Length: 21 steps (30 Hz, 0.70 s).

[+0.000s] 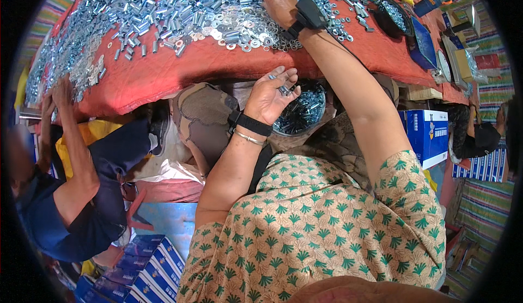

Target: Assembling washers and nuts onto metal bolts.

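Palm up, my left hand [271, 95] curls its fingers around a few small metal bolts [283, 89], just above the near edge of the red cloth's drop. Right below it is a round bucket [298, 133] holding many dark, shiny metal fasteners [305, 109]. My right hand [279, 4] reaches far over the table, its fingers bent down together at a heap of silvery metal sleeves [212, 3]. What its fingertips pinch, if anything, is too small to make out. Flat washers [239, 28] lie nearest to that hand's wrist.
A red cloth [147, 77] covers the table. At the left a co-worker's hands [61, 93] touch the same heap. To the right stand a black tray [393, 17], a blue bin [422, 44] and a blue-white carton [427, 134]. Blue boxes [144, 270] are stacked lower left.
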Motion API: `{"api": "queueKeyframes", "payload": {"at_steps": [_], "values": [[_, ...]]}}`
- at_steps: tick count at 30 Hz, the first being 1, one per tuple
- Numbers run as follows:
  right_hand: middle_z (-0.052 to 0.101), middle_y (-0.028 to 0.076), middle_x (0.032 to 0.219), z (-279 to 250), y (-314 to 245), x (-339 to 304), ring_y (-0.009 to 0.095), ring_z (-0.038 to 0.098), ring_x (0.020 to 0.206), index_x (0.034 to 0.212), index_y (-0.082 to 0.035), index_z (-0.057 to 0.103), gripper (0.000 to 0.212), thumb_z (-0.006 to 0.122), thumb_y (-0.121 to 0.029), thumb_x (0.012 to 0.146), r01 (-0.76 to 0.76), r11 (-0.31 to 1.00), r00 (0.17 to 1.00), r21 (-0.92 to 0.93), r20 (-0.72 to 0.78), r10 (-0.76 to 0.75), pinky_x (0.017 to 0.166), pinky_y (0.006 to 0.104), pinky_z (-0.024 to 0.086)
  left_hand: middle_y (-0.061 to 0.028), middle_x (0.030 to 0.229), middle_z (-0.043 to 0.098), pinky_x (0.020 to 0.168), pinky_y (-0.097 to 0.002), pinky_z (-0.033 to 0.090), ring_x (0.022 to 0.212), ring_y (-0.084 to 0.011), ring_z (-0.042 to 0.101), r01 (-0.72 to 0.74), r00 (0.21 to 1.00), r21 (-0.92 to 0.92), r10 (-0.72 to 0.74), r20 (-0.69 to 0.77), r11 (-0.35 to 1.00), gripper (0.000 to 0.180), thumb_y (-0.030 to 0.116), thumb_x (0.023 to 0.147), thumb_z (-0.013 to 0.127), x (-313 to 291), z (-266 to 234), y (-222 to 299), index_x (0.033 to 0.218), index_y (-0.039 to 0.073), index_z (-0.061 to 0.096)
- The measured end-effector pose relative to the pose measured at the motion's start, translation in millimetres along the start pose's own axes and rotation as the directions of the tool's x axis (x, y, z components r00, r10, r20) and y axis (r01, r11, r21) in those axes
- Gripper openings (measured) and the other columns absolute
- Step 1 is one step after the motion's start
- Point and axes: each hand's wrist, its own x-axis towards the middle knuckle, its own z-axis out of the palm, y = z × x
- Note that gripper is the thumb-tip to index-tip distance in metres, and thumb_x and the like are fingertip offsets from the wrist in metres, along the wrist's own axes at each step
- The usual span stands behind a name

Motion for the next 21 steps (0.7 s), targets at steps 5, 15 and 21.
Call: {"api": "queueKeyframes", "payload": {"at_steps": [5,15,21], "values": [[0.064,0.021,0.077,-2.7,10.5,-4.7,0.038,0.063,0.078,0.089,-0.001,0.066,0.017,0.063,-0.010,0.075,-0.143,0.990,0.983,-0.011,0.114,0.144,0.070,0.0450,0.050,-0.0168,0.115,0.056,0.082,-0.0354,0.048,0.098,-0.0223,0.058,-0.002,0.999,0.042,0.000,0.032,0.999,0.027,-0.005,0.087,0.054,0.5,2.3,3.0,0.113,-0.003,0.047],[0.062,0.003,0.088,-98.2,-8.1,-92.0,0.012,0.060,0.079,0.106,-0.001,0.058,0.022,0.062,-0.012,0.087,-0.321,0.589,0.947,0.741,0.252,0.200,0.068,0.0261,0.049,-0.0214,0.118,0.053,0.101,-0.0462,0.042,0.107,-0.0324,0.056,-0.099,0.963,0.112,0.067,0.262,0.989,0.046,0.008,0.092,0.054,0.7,6.6,-3.3,0.131,-0.001,0.033],[0.062,0.004,0.086,-114.5,-25.7,-141.2,0.008,0.060,0.073,0.108,-0.002,0.060,0.020,0.059,-0.008,0.089,-0.424,0.405,0.906,0.810,0.385,0.177,0.066,0.0231,0.051,-0.0250,0.113,0.055,0.089,-0.0401,0.052,0.103,-0.0316,0.059,-0.191,0.964,0.446,0.083,0.251,0.875,0.042,0.009,0.090,0.057,3.4,5.6,-8.2,0.124,-0.005,0.038]]}}
